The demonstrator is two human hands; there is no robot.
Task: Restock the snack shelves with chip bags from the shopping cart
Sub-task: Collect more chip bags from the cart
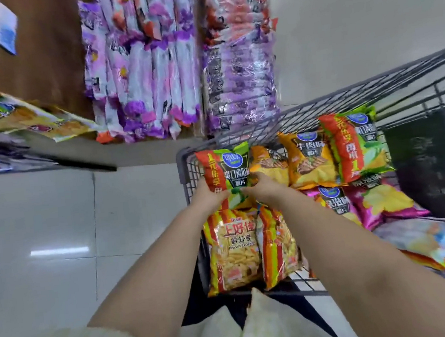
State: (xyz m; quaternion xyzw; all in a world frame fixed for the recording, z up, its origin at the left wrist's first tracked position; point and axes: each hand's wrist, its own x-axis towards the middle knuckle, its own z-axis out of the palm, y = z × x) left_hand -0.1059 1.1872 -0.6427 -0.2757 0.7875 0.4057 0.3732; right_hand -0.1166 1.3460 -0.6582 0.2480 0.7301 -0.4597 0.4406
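A green and red chip bag (225, 168) stands upright at the near left corner of the grey wire shopping cart (319, 106). My left hand (210, 197) grips its lower left edge and my right hand (265, 190) grips its lower right edge. Below my hands, two yellow and orange prawn cracker bags (232, 249) lean against the cart's near wall. Further in lie orange bags (308, 159), another green and red bag (356, 146) and pink bags (384, 203).
A shelf block packed with purple and white snack packs (172, 64) rises ahead, just left of the cart. Low shelves with yellow bags (18, 115) run along the left. White floor tiles (57, 227) spread at lower left. A black panel (430, 168) closes the cart's right end.
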